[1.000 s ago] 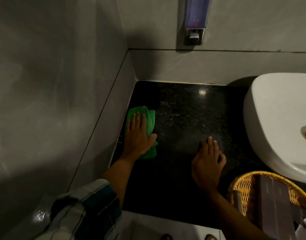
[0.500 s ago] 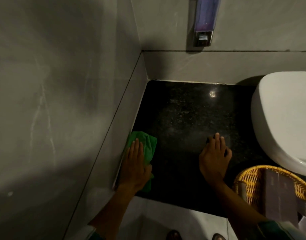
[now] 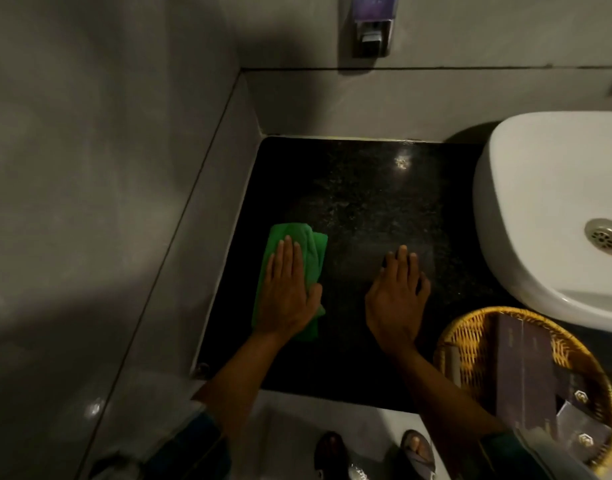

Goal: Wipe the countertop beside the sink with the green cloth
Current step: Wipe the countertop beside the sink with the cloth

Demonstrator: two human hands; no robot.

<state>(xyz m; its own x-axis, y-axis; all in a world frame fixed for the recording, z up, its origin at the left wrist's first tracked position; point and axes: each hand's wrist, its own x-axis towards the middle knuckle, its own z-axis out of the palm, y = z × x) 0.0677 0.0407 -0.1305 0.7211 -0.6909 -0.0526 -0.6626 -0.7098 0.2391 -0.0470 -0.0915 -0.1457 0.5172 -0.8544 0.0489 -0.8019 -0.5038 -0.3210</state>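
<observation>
The folded green cloth (image 3: 313,247) lies flat on the black speckled countertop (image 3: 366,195), near its left side. My left hand (image 3: 287,296) presses palm-down on the cloth, fingers together, covering its lower half. My right hand (image 3: 396,303) rests flat on the bare countertop to the right of the cloth, fingers pointing away from me, holding nothing. The white sink (image 3: 539,220) stands at the right edge of the counter.
A woven yellow basket (image 3: 463,341) with dark boxes sits at the counter's front right, close to my right wrist. Grey tiled walls close the left and back. A soap dispenser (image 3: 372,26) hangs on the back wall. My feet show on the floor below.
My left hand slid the cloth along the left side toward the front edge, then a little rightward away from the wall. My right hand stayed flat in place.
</observation>
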